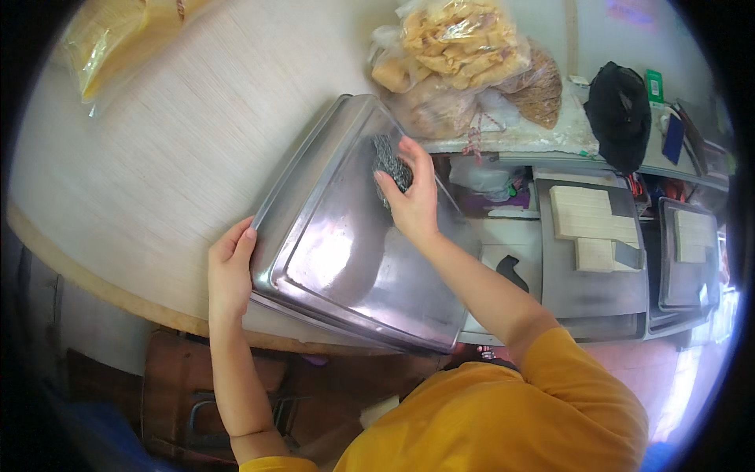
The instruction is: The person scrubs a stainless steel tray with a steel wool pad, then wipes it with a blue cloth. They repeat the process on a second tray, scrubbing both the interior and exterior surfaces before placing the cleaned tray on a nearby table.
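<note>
A large rectangular metal tray lies bottom up near the table's edge, its underside shiny with darker, smeared patches. Its near corner reaches out past the edge. My left hand grips the tray's left rim, thumb on top. In my right hand is a steel wool scourer, pressed to the tray's underside toward the far end. My thumb and fingers are spread around the scourer and cover part of it.
Clear bags of yellowish fried food sit behind the tray, and a yellow plastic bag at the far left. To the right are a black cap and a metal board with pale tofu-like blocks. The wooden table has a curved front edge.
</note>
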{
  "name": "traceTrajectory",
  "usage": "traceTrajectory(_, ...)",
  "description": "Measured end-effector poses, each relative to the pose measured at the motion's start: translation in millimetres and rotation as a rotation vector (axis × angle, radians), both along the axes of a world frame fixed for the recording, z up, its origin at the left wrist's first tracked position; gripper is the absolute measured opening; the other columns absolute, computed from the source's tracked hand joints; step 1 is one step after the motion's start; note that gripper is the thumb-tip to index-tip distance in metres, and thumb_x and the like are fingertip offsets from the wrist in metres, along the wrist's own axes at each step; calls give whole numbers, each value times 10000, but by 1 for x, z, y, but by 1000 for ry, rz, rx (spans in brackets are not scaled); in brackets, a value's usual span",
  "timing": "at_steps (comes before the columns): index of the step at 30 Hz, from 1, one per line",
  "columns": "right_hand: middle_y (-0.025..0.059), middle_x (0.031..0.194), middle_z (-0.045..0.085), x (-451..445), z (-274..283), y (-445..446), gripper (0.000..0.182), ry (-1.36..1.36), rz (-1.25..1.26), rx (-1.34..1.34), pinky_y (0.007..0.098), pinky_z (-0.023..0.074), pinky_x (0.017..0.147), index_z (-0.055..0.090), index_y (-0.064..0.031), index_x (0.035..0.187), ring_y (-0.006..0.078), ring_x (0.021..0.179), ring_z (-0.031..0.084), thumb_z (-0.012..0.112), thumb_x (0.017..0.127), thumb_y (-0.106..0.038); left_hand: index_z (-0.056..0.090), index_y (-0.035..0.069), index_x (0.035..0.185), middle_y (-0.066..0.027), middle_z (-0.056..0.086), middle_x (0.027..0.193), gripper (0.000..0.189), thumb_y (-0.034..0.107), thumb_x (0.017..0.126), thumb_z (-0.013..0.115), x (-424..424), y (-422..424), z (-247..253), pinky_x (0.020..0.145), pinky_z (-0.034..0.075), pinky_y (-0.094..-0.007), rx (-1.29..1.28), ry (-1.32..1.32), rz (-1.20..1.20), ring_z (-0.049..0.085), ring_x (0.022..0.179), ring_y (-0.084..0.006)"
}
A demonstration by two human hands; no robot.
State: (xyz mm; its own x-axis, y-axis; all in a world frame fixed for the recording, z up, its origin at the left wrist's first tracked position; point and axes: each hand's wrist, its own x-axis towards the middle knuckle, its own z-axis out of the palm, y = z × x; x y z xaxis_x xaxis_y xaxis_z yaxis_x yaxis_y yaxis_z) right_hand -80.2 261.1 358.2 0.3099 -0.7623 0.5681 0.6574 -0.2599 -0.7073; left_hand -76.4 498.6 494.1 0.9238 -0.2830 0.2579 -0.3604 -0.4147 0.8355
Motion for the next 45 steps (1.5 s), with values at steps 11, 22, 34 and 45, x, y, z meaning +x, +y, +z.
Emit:
traceTrajectory(11,80,1087,630,28,18,17,290,-97,227,-439,408,421,965,682,-98,1018,264,1068,561,688,735,-35,574,-88,1213,-106,637,1125,312,78,984,442,8,17,-14,923,433,-257,-33,-5,103,579,1018,-141)
traceTrajectory(22,108,944,633,35,12,17,183,-38,126,-373,407,445,873,671,-82,919,313,979,569,682,738,-57,586,-86,1202,-102,647,1106,307,87,976,471,6,7,-12,894,447,-254,-3,-15,144,590,991,-136)
traceTrajectory(34,124,1013,619,-1,17,25,185,48,199,-402,388,449,884,675,-70,898,327,999,554,675,715,-40,575,-67,1229,-121,623,1165,332,59,942,467,2,13,-13,930,447,-288,-93,-18,104,574,1061,-175)
traceTrajectory(45,47,974,585,-54,32,106,235,-109,220,-646,355,426,776,632,-49,938,242,898,544,649,703,-39,513,-98,1267,-166,601,1179,388,152,971,533,-22,0,-47,898,483,-313,-646,-29,151,598,1034,-192)
